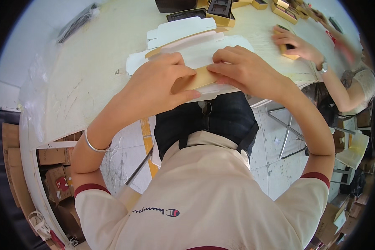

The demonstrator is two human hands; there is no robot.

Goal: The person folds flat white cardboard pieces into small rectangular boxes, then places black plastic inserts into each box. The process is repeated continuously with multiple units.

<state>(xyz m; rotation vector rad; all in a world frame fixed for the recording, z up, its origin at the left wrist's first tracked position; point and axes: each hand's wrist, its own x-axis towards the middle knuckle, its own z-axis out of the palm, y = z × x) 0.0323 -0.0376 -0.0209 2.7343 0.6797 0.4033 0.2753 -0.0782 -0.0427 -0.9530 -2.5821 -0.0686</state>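
Between my hands, close to the table's front edge, is a partly folded carton (202,78) with a gold outer side and white inner flaps. My left hand (158,81) grips its left end, index finger above and thumb below on the near side. The curled fingers of my right hand (241,70) press on its right end; the thumb there is partly hidden. Just beyond lie flat carton blanks (175,32) with white insides and a narrow gold strip. They overlap, and I cannot tell where one ends.
Gold boxes with black inserts (221,11) stand at the far edge, with more boxes (285,12) at the far right. To my right, a co-worker's hand (293,43) holds a gold and black box. Clear plastic (33,96) hangs over the table's left edge.
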